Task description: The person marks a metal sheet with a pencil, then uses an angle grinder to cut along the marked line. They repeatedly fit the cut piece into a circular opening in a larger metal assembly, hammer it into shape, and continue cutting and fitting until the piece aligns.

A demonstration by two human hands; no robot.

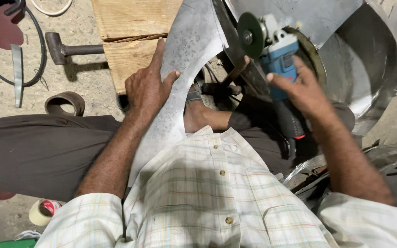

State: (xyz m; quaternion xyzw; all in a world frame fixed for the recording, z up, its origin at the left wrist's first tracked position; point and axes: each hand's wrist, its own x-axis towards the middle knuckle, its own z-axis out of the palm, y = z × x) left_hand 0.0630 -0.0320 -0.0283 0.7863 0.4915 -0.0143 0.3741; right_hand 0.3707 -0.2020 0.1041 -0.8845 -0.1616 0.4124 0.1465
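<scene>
My left hand (pixel 147 84) lies flat on a curved grey sheet-metal piece (pixel 187 43) that runs from my lap up past my knee, fingers spread, pressing it down. My right hand (pixel 299 85) grips a blue angle grinder (pixel 279 55) by its body. The grinder's dark green disc (pixel 250 35) is raised and faces the camera, next to the inner edge of the metal sheet. My sandalled foot (pixel 198 112) shows through the gap under the sheet.
A hammer (pixel 65 49) lies on the concrete floor beside wooden boards (pixel 129 20). A metal ring (pixel 65 103), a black cable (pixel 40 59), and a tape roll (pixel 42 212) lie at left. A large round metal pan (pixel 368 64) and scrap metal strips (pixel 391 160) sit at right.
</scene>
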